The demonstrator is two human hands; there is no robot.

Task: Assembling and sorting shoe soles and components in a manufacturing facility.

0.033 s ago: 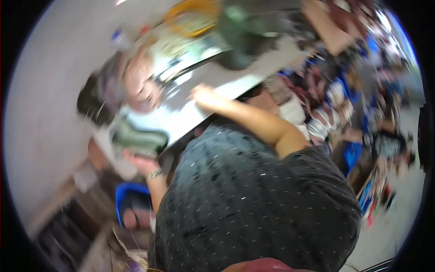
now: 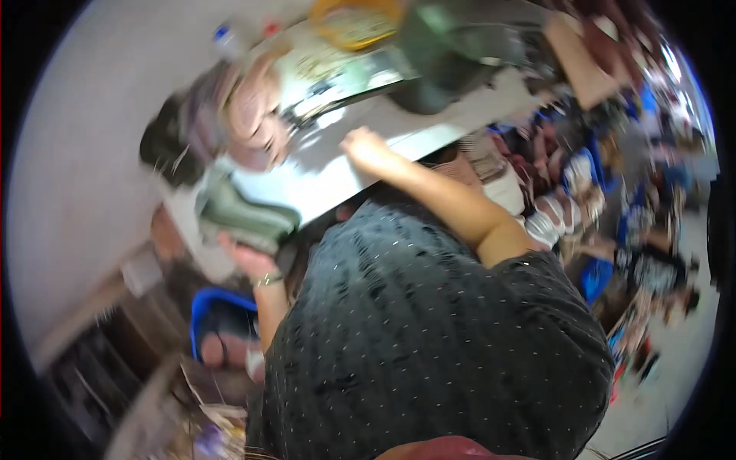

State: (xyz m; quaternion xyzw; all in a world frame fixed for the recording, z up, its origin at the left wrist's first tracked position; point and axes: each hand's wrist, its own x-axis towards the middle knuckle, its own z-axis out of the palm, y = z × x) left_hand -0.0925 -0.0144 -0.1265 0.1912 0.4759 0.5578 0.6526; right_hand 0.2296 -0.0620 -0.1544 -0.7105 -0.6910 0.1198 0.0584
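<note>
My left hand (image 2: 251,259), with a band on its wrist, is at the near edge of a green folded piece (image 2: 249,203) at the left end of the white worktable (image 2: 326,180). The piece looks soft and layered; its exact kind is unclear. Blur hides how the left fingers lie against it. My right hand (image 2: 369,152) rests over the table's middle with its fingers curled in; whatever they may hold is hidden. Beyond the right hand stands a dark green machine (image 2: 429,65), resembling a sewing machine. A heap of pinkish and mauve pieces (image 2: 257,115) lies beyond the green piece.
A yellow basket (image 2: 356,31) stands at the back of the table. Below the left end is a blue tub (image 2: 201,326) with pinkish things in it. Piles of straps and pieces (image 2: 548,218) crowd the right side. A pale wall (image 2: 92,153) bounds the left.
The view has shifted, so the table and its things sit slightly farther right. My left hand keeps its place at the green piece; the right hand stays curled over the table.
</note>
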